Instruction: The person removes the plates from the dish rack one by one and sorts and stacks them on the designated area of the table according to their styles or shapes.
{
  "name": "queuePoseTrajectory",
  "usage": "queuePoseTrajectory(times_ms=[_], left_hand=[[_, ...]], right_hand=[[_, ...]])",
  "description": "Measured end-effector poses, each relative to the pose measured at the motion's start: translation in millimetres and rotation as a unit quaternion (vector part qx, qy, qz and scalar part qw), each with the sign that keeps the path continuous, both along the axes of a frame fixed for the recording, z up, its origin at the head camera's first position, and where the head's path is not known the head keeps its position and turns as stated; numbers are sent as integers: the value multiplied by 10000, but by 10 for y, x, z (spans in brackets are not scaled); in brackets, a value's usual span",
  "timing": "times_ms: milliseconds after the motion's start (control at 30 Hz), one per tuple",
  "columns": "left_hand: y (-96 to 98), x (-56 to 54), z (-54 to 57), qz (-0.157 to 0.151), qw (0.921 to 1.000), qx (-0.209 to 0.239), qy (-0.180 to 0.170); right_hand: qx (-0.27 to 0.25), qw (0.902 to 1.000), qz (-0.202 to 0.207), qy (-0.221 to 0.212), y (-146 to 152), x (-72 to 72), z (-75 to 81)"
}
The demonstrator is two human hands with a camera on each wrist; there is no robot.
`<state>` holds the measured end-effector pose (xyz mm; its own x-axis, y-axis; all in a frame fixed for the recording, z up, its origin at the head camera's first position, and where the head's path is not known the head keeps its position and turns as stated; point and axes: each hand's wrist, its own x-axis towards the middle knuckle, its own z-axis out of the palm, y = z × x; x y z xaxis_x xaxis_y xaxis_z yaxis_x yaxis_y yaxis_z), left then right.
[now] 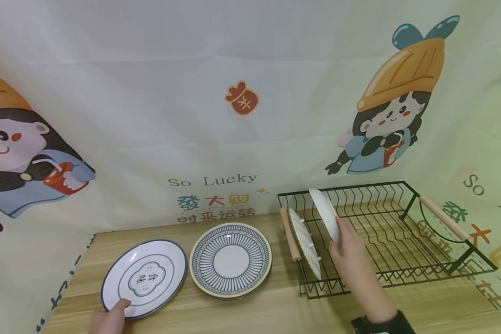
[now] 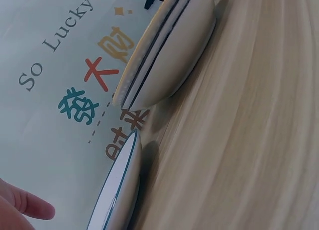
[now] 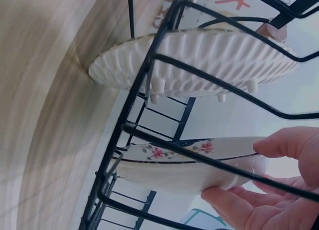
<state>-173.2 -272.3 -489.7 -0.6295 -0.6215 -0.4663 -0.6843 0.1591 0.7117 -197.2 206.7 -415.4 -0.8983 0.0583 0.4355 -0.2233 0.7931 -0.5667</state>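
My right hand (image 1: 348, 243) pinches a white plate (image 1: 324, 214) between thumb and fingers. That plate stands on edge among the wires of a black dish rack (image 1: 380, 236); in the right wrist view small red flowers line its rim. To its left, a ribbed white plate (image 3: 209, 65) with small feet leans upright in the rack. My left hand (image 1: 107, 320) is at the near edge of a blue-rimmed white plate (image 1: 167, 264), its thumb over the rim. The left wrist view shows that thumb apart from the plate; the other fingers are hidden.
A deep patterned dish (image 1: 231, 262) with a yellowish rim lies between the blue-rimmed plate and the rack. Wooden handles (image 1: 444, 218) top the rack's ends. A printed cloth (image 1: 150, 116) hangs behind the wooden tabletop (image 1: 217, 315) and at its sides.
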Motion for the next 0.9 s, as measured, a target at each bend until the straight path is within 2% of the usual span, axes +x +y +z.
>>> queuePoseTrajectory(times_ms=[67,100,200,300,400,600,633,800,867,900], left_hand=[[81,69,157,-122,9995,-263,-138],[118,90,207,-120,9993,-340,-90],[175,101,256,100,9995,-248,193],[245,104,302,414,9960,97,785],[306,97,341,626,9888,277,1324],[480,81,443,621,9766,441,2012],[522,84,460,619,9736,444,2152],[777,87,512,624,9458,495,3149],[898,80,539,525,9370,598,3402],[965,70,553,448,9352,658,3450]], right_hand=[[-19,10000,-15,0,7,-18,5],[-22,10000,-35,-16,9,-27,9],[20,9999,-133,-73,11,-48,34],[64,9996,-211,-160,14,-52,56],[135,9995,-243,-141,19,-63,68],[222,9995,-208,-95,36,-115,89],[180,9996,-176,-133,38,-124,97],[-30,9990,-17,-439,50,-150,128],[-78,9986,1,-523,51,-155,137],[-112,9984,-5,-549,49,-157,142]])
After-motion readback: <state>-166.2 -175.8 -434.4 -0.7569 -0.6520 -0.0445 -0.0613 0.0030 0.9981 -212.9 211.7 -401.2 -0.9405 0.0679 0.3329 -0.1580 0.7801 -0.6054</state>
